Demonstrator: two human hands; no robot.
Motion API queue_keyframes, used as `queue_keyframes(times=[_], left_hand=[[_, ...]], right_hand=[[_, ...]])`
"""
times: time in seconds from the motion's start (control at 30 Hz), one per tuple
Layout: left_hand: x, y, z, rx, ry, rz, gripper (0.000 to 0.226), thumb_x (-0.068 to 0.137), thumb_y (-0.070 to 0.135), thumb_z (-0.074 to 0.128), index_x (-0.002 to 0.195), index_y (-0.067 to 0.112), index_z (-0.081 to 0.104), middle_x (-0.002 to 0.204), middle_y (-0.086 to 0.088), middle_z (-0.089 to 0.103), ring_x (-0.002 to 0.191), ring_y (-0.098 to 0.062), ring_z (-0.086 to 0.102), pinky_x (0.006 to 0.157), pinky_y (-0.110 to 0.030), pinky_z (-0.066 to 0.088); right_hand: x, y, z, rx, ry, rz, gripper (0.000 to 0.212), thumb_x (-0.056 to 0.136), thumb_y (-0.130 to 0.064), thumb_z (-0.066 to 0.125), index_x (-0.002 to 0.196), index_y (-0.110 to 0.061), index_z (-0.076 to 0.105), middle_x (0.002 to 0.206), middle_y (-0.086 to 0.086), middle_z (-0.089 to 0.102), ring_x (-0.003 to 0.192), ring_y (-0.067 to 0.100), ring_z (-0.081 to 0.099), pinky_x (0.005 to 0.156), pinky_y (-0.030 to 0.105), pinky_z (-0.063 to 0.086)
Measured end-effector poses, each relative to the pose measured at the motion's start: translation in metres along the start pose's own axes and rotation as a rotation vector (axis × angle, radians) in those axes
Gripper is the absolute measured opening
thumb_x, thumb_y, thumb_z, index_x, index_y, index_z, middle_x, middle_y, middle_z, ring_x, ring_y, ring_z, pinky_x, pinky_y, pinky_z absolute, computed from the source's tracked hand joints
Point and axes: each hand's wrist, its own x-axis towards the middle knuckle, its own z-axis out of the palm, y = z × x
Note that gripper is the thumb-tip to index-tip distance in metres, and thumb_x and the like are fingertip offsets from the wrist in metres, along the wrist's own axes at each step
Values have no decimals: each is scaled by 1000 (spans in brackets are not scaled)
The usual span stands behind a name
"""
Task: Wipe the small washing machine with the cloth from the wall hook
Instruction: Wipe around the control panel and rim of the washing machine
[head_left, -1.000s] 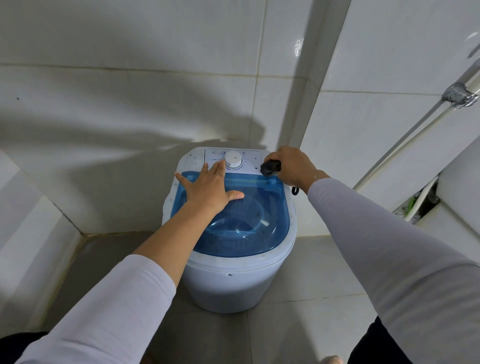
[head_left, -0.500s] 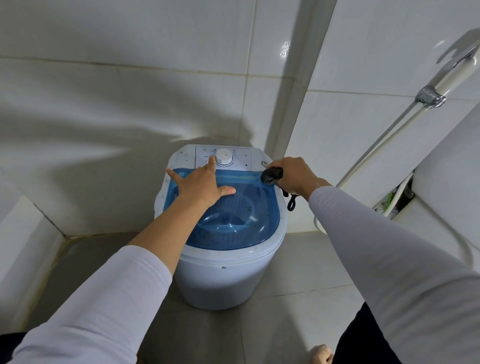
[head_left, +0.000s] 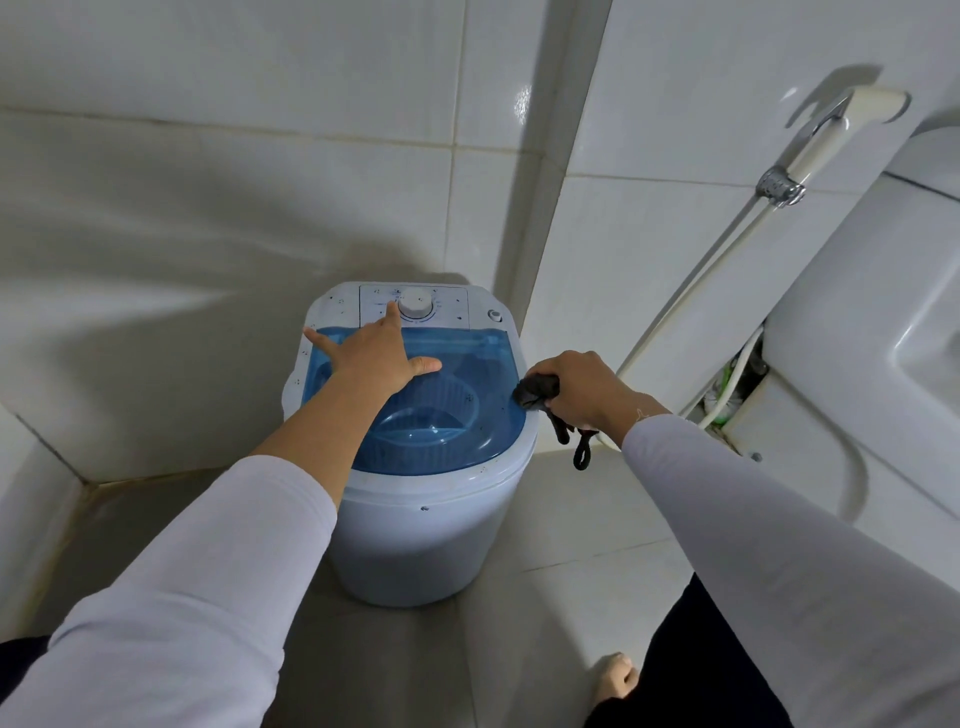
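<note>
A small white washing machine with a see-through blue lid stands in the tiled corner; a white dial sits on its back panel. My left hand lies flat on the lid's back left part, fingers spread, one fingertip near the dial. My right hand is closed around a bunched dark cloth pressed to the lid's right rim. A dark loop of the cloth hangs down below my wrist, beside the machine.
White tiled walls close in behind and on the right of the machine. A spray hose runs down the right wall from its holder. A white toilet fills the right side. My bare foot stands on the grey floor tiles.
My right hand has slid the cloth along the lid's right rim, from the back corner toward me. My left hand stays flat on the lid. The view has tilted right.
</note>
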Motion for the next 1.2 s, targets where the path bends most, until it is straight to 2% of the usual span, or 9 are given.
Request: queue_keyframes(times=[0.2,0.27,0.33,0.47,0.7,0.83,1.1,1.2], left_hand=[[-4,2,-2,-16,-5,-14,103,77,75,46,153,23,-1,140,-8,51,134,-32,41,106,-71,-3],[-8,2,-2,-27,12,-15,103,77,74,46,153,23,0,141,-8,50,134,-33,41,106,-71,-2],[-13,0,-4,-29,29,-9,104,76,75,46,153,23,-1,140,-8,51,134,-33,40,107,-72,-2],[-35,-7,-14,-13,1,54,112,71,75,53,152,24,-4,141,-5,50,137,-31,37,105,-72,-4],[-68,-12,-10,74,-55,130,121,67,69,65,151,23,-9,158,-2,21,146,-26,18,104,-73,-5],[-72,-18,1,11,-30,119,120,67,70,64,151,23,-7,158,-3,23,144,-28,23,105,-73,-4],[-74,-24,8,-73,8,112,120,65,72,63,152,23,-4,156,-4,27,146,-29,19,105,-73,-6],[-74,-24,7,-72,-12,110,121,65,72,63,152,23,-5,158,-5,20,147,-28,14,105,-73,-6]], right_hand=[[-22,0,5,-32,-54,-31,37,82,-2,56,112,-20,66,109,9,69,101,28,59,85,30,47],[-29,-2,-1,-17,-88,-49,34,83,-3,57,113,-18,65,110,8,68,101,26,58,82,26,43],[-32,-3,-7,46,-33,-27,34,83,-2,56,112,-17,65,110,7,67,99,24,56,79,24,40],[-23,-1,1,111,101,51,36,83,-1,52,114,-16,62,112,12,66,103,30,58,82,29,43],[-17,-6,18,83,124,109,28,84,-9,55,111,-11,61,107,15,62,98,33,57,75,28,42],[-23,-11,22,59,135,129,25,85,-6,53,109,-7,61,105,16,60,96,31,57,74,28,41],[-48,-26,31,48,141,142,25,83,-5,54,107,-7,63,101,15,60,86,27,53,70,28,40],[-58,-35,33,25,123,137,25,81,-1,51,104,-4,63,94,13,57,81,25,49,69,29,41]])
